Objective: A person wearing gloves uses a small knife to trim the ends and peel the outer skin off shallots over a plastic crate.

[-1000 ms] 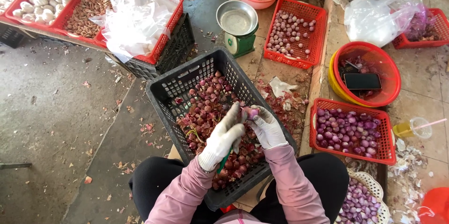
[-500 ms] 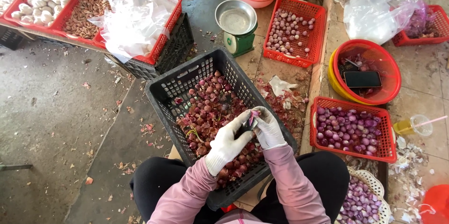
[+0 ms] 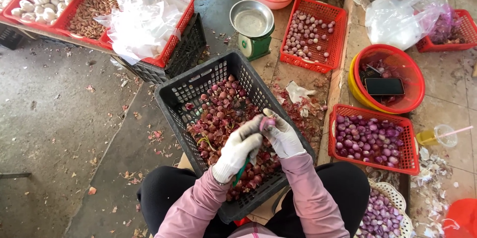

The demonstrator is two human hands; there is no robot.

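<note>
Head view: the person sits over a black crate (image 3: 198,94) of unpeeled shallots, and the step in hand looks like peeling a single bulb. The left hand (image 3: 239,149), gloved in white, is curled around a green-handled knife (image 3: 242,170), its thumb pressing towards the bulb. The right hand (image 3: 281,136), also gloved, pinches a small purple shallot (image 3: 268,123) between thumb and fingertips, just above the crate. The next move likely calls for a careful strip of skin with the blade kept clear of the fingers. A red basket (image 3: 370,168) of peeled bulbs lies to the right.
</note>
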